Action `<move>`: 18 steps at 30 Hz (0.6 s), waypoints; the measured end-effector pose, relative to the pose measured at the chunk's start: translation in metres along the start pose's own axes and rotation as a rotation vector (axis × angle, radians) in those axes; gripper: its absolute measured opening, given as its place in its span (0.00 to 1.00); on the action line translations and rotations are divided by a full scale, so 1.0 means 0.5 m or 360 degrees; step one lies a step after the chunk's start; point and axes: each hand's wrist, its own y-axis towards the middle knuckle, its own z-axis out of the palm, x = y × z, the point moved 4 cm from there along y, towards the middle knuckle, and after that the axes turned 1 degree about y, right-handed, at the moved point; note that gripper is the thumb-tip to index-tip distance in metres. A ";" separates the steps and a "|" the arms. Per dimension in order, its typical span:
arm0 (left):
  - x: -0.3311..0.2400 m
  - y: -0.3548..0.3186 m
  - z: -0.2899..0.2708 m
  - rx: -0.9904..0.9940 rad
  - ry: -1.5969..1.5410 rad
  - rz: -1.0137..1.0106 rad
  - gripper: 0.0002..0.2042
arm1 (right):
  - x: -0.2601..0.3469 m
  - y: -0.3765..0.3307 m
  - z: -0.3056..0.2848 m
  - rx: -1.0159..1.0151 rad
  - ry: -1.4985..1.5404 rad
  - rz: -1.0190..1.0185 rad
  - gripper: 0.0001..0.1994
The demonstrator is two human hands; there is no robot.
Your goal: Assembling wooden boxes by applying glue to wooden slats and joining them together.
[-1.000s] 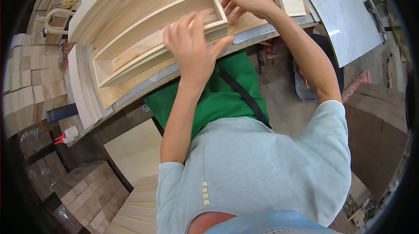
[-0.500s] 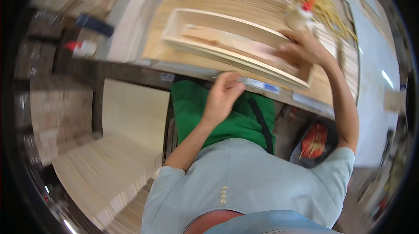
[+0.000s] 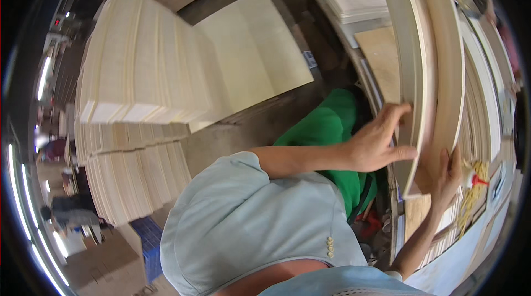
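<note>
A long, narrow, pale wooden box (image 3: 407, 75), open at the top, is tilted above the workbench on my right. My left hand (image 3: 376, 142) grips its near long wall, thumb and fingers spread along the wood. My right hand (image 3: 447, 179) holds the far long wall close to the box's lower end, fingers pressed on the wood. The box's floor (image 3: 430, 64) shows between the two walls. Under it lies a light plywood board (image 3: 381, 55) on the bench, partly covered by the box.
Stacked wooden panels (image 3: 144, 58) stand at the left, beside a large flat sheet (image 3: 249, 47). A white bundle (image 3: 358, 2) sits on the bench beyond the box. Near my right hand are a red-tipped glue bottle (image 3: 473, 179) and yellow cord (image 3: 467, 207). Long boards (image 3: 478, 91) lie behind the box.
My view and body have turned left toward the stacked panels. The box has come up off the bench. My left hand, free before, now holds it; my right hand has moved from inside onto its wall.
</note>
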 end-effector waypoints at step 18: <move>0.366 -0.314 -0.662 -0.1437 0.1381 -0.1199 0.21 | 0.171 -0.028 0.535 0.1095 0.0314 -0.0677 0.19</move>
